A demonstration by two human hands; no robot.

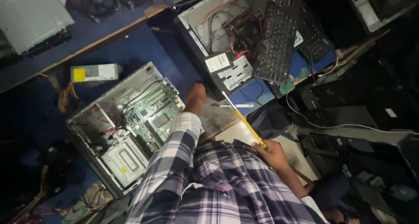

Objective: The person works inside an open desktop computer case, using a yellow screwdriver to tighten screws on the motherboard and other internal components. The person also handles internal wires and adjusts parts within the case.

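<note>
Two opened desktop cases on a blue desk, hands at work between them.

Left hand [196, 93], sleeved in purple-and-white plaid, stretched forward and resting on the blue desk [135, 49] just beside the open grey metal computer case [126, 128] lying on its side, green motherboard [153, 114] exposed; fingers curled under, grip not discernible. Right hand [273, 153] clenched around the long yellow-handled screwdriver [244, 119], shaft angled up and away toward the second open case [218, 32], tip near a white pen-like tool [233, 105] lying on the desk. Black keyboard [279, 36] leaning across the second case, covering part of its interior; red and black cables loose inside. Grey power supply unit with yellow label [95, 72] set apart behind the first case. Dark clutter and trailing white cable [331, 127] crowding the right side.
</note>
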